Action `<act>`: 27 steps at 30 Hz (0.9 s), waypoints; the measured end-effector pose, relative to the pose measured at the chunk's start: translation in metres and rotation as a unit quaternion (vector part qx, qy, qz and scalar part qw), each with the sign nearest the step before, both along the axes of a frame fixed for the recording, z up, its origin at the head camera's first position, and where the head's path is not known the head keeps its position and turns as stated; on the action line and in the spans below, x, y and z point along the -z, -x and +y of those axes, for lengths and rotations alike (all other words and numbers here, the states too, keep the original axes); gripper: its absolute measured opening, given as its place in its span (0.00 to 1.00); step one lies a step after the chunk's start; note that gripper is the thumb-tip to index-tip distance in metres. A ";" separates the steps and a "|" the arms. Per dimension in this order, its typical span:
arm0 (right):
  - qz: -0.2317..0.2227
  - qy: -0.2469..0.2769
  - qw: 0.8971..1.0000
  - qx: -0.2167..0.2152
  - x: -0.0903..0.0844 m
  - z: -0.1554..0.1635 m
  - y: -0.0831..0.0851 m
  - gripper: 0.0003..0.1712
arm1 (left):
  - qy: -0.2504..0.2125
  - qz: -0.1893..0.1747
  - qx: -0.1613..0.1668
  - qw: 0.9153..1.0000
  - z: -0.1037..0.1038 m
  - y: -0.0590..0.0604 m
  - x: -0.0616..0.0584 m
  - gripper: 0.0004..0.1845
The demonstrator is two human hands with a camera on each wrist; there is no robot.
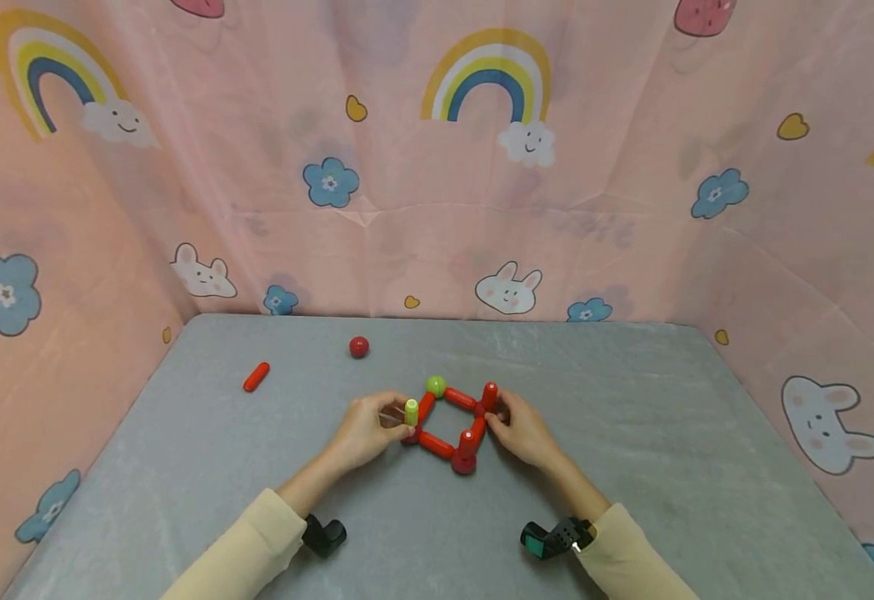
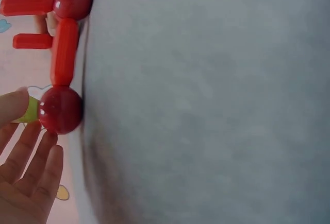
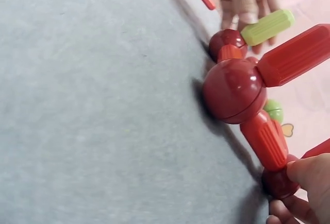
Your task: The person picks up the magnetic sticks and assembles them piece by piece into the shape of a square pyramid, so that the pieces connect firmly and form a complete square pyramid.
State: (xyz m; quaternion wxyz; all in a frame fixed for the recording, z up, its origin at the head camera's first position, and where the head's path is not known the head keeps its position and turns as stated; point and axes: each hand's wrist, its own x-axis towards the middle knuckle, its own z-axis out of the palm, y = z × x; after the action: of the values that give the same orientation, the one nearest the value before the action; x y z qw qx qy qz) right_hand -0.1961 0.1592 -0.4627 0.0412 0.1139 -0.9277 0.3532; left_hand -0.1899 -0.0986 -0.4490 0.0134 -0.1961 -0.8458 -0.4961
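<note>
A square frame of red rods and balls lies on the grey table; its near ball and near-left rod are red, and its far ball is green. My left hand pinches a yellow-green rod that stands in the left red ball. With thumb and fingers, my right hand holds the right red ball. One red rod rises from that ball, and another upright rod from the near ball.
On the table's far left lies a loose red rod. A single red ball sits behind the frame. A pink patterned curtain hangs along the table's back and sides.
</note>
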 end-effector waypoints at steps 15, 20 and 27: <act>-0.043 -0.007 0.999 -0.021 -0.010 -0.004 0.023 0.16 | 0.049 -0.003 0.032 0.998 0.002 -0.006 0.006 0.12; -0.062 -0.006 0.998 -0.018 -0.013 -0.006 0.029 0.17 | 0.061 -0.003 0.062 0.996 0.007 -0.013 0.003 0.12; -0.070 0.004 0.998 -0.008 -0.013 -0.009 0.032 0.17 | 0.055 -0.001 0.098 0.994 0.012 -0.018 0.002 0.12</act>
State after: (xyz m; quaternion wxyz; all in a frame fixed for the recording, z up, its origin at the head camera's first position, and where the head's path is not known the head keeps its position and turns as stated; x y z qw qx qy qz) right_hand -0.2282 0.1498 -0.4496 -0.0263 0.0966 -0.9260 0.3639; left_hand -0.1723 -0.0866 -0.4513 -0.0471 -0.2778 -0.8484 -0.4482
